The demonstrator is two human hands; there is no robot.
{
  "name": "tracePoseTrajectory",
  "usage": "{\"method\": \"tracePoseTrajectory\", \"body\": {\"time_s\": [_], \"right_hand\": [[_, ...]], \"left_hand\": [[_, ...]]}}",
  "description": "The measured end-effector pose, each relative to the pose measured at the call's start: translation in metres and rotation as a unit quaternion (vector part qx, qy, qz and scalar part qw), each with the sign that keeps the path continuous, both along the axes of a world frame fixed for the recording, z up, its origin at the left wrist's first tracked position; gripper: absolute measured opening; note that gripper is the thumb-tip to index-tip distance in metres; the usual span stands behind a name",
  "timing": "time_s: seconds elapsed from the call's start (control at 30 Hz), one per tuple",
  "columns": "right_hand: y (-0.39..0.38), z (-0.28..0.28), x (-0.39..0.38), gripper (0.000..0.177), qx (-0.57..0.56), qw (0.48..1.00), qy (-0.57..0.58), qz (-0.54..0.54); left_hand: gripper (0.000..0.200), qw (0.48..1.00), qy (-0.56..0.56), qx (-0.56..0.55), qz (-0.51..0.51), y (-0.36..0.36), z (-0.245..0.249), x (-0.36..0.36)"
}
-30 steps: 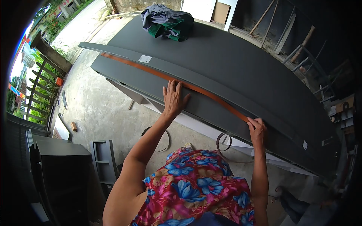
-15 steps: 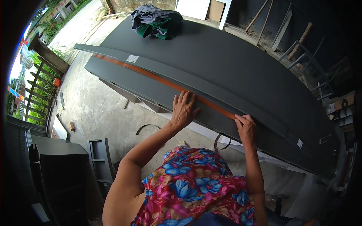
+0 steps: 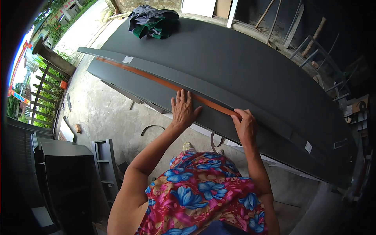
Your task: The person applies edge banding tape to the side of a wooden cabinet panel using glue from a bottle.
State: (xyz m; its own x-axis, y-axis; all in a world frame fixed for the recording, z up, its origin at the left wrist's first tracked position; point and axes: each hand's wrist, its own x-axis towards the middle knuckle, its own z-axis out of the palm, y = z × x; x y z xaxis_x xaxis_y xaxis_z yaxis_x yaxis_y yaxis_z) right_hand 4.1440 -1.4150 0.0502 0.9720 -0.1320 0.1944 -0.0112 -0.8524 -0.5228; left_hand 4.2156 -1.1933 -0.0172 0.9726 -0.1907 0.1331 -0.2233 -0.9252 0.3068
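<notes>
A long orange-brown strip [image 3: 211, 104] runs along the lower side of a narrow dark grey board [image 3: 172, 76] that has white labels at both ends. My right hand [image 3: 245, 127] pinches the strip near its right end between thumb and fingers. Spread out flat, my left hand [image 3: 182, 111] rests on a grey panel [image 3: 129, 81], with its fingertips at the strip's edge. Behind the narrow board lies a wide dark grey panel [image 3: 235, 62].
A grey and green cloth bundle [image 3: 152, 23] sits on the wide panel's far edge. Dark cabinets [image 3: 66, 168] and a grey frame [image 3: 105, 164] stand at lower left. Curled dark strips [image 3: 150, 127] lie or hang below the panels. Poles [image 3: 313, 37] lean by the back wall.
Both hands have shifted slightly left along the strip, the right one still pinching it. My left fingers have spread flatter. The whole view has turned a little.
</notes>
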Motion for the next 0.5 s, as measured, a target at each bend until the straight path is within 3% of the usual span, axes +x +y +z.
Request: {"method": "tracePoseTrajectory", "body": {"time_s": [0.27,0.5], "right_hand": [[-0.008,-0.006,0.002,0.018,0.025,1.000,-0.010,0.004],[-0.010,-0.008,0.003,0.018,0.035,0.999,-0.032,-0.005]], "left_hand": [[0.103,0.995,0.018,0.029,0.092,-0.031,-0.001,0.000],[0.116,0.993,0.048,0.022,0.105,-0.036,0.004,0.001]]}}
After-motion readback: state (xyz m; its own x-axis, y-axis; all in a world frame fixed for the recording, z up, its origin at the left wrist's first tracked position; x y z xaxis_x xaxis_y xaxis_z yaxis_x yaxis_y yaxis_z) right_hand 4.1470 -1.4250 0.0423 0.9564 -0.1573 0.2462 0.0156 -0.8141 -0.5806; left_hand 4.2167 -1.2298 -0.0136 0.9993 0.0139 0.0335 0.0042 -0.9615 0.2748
